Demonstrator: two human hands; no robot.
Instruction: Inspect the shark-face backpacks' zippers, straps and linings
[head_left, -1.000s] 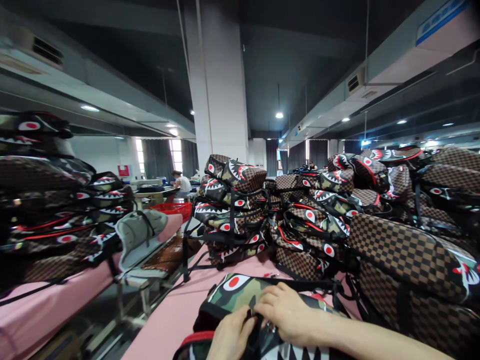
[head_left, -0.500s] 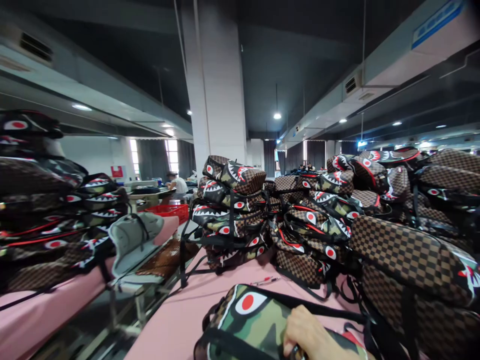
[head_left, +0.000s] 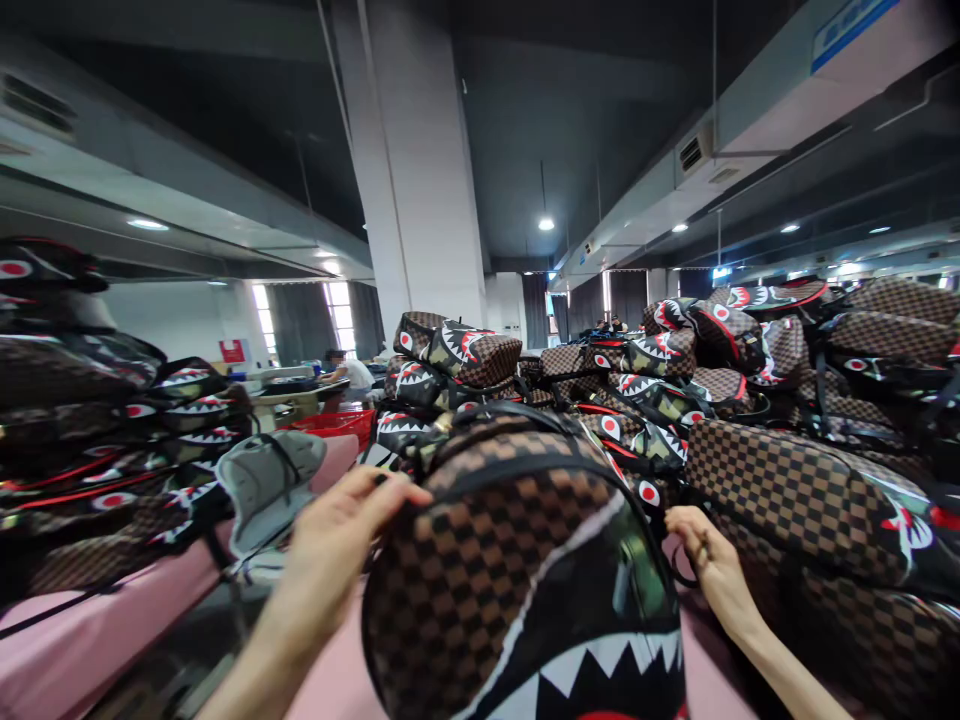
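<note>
A backpack [head_left: 480, 570] with a brown-and-black check and a printed shark mouth stands upright in front of me, its lower part cut off by the frame. At its upper left edge, my left hand [head_left: 337, 545] is closed, thumb and fingers pinching the bag's side. To the right of the bag is my right hand [head_left: 709, 565], fingers curled together and a ring on one finger. A thin dark loop [head_left: 679, 568] shows beside those fingers; whether they grip it is unclear.
Stacked matching backpacks [head_left: 457, 355] stand behind, with more bags [head_left: 787, 500] close on the right and another pile [head_left: 97, 450] at left. A grey chair [head_left: 262, 490] stands beside the pink table [head_left: 337, 660]. Another person [head_left: 352, 372] sits farther back.
The backpack, lying with its camouflage side up under one hand, is now upright with its check and shark-mouth side showing. My left hand has come into view; the right moved up and rightward.
</note>
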